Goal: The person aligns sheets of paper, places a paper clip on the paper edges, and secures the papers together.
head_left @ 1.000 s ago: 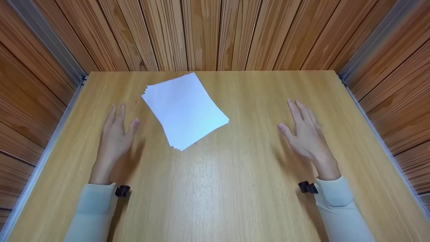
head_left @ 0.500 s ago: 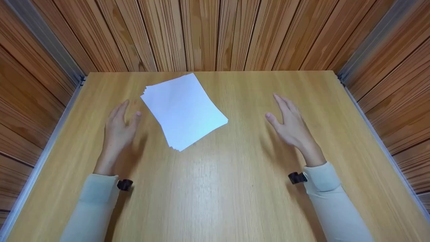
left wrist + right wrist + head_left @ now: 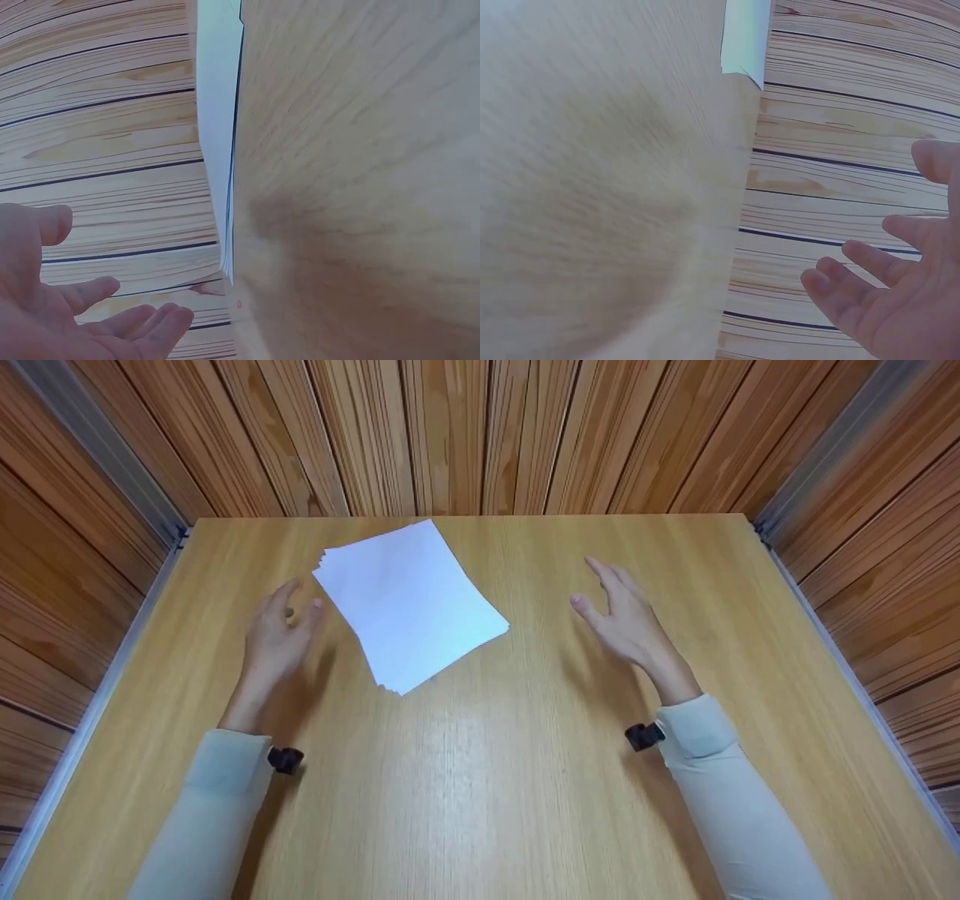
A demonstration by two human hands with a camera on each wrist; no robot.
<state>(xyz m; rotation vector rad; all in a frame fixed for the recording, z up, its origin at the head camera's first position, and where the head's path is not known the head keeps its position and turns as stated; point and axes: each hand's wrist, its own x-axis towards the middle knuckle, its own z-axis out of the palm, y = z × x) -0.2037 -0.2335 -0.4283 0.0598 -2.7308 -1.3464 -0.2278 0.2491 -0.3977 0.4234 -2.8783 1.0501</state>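
Note:
A stack of white paper sheets (image 3: 411, 607) lies askew on the wooden table, left of centre towards the back, its corners slightly fanned. Just left of the stack my left hand (image 3: 274, 637) hovers over the table with loosely bent fingers, holding nothing. Farther off, on the right side, my right hand (image 3: 626, 619) is also raised above the table, thumb spread from the fingers and nothing in it. Both wrist views show the hands' relaxed fingers, with the paper (image 3: 217, 112) apart from the left hand and the paper's edge (image 3: 745, 45) apart from the right hand.
The wooden table (image 3: 465, 810) is bounded by a plank wall (image 3: 450, 435) at the back and more planks on both sides. Metal strips (image 3: 832, 637) run along its side edges. A small dark camera (image 3: 285, 760) sits on the left wrist, another (image 3: 643, 736) on the right.
Both hands have moved forward and inward, towards the paper stack, the right one farther. The left fingers have bent somewhat more. The stack lies as before.

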